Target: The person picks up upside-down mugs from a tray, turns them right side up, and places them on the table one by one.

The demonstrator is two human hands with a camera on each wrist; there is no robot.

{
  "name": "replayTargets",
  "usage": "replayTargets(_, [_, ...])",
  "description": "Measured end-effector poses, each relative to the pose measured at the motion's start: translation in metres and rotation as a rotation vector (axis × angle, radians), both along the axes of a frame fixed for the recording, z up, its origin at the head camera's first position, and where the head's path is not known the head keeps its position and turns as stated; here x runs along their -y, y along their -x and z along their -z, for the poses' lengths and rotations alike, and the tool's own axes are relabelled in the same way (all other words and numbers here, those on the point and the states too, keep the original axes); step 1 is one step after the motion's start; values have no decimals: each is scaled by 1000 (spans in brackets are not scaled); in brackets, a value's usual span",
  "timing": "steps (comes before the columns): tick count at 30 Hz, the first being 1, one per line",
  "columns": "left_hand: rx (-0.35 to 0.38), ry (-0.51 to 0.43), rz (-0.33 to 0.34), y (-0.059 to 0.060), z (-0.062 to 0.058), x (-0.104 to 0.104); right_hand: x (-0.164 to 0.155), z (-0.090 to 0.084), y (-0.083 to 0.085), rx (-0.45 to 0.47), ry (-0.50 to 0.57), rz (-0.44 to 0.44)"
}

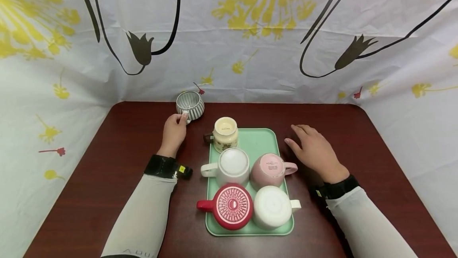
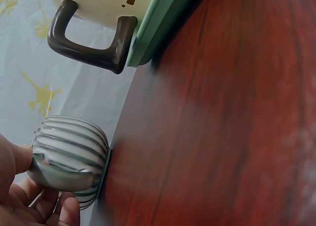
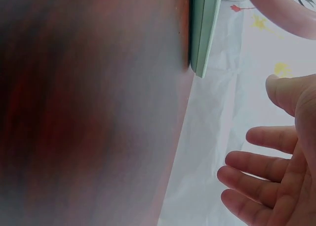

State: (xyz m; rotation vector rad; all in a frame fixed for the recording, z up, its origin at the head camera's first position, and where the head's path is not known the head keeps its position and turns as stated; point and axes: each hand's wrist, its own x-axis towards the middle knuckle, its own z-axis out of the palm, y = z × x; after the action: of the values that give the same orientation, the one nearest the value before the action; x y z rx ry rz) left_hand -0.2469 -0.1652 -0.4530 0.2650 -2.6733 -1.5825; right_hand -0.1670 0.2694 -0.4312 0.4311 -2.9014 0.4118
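**Operator:** While my left hand (image 1: 174,130) pinches the handle of the striped cup (image 1: 190,104), the cup stands upright in the upper centre-left of the head view, on the bare table (image 1: 107,170) close to its far edge, just short of the curtain (image 1: 229,31). In the left wrist view my fingers (image 2: 19,159) are curled round the handle at the lower left of the frame.

**Observer:** How should the grip be handled?

**Operator:** I judge that a lift needs the thumb firm on top of the handle and the cup kept level; a pinch this slight could let it swing.

**Observer:** And the other hand?

**Operator:** My right hand (image 1: 315,148) lies flat and relaxed on the table at centre-right, fingers straight, holding nothing, just beside the right rim of the green tray (image 1: 266,138).

**Observer:** What room is there?

**Operator:** The tray at lower centre carries five inverted mugs: a cream mug (image 1: 225,132) at its far left corner, a white mug (image 1: 232,164), a pink mug (image 1: 270,170), a red mug (image 1: 230,206) and a second white mug (image 1: 273,206). The far right corner of the tray is bare. The cream mug's dark handle (image 2: 94,43) overhangs the tray's left rim, near the striped cup, so I would judge that the tightest spot. Open wood lies left of my arm.
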Motion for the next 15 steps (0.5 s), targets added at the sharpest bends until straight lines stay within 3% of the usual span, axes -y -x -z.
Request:
replayTargets(10, [-5, 33, -49, -2, -3, 1, 2, -3, -2, 28, 9, 3])
replayTargets(15, [-69, 45, -99, -7, -13, -1, 2, -4, -3, 40, 10, 8])
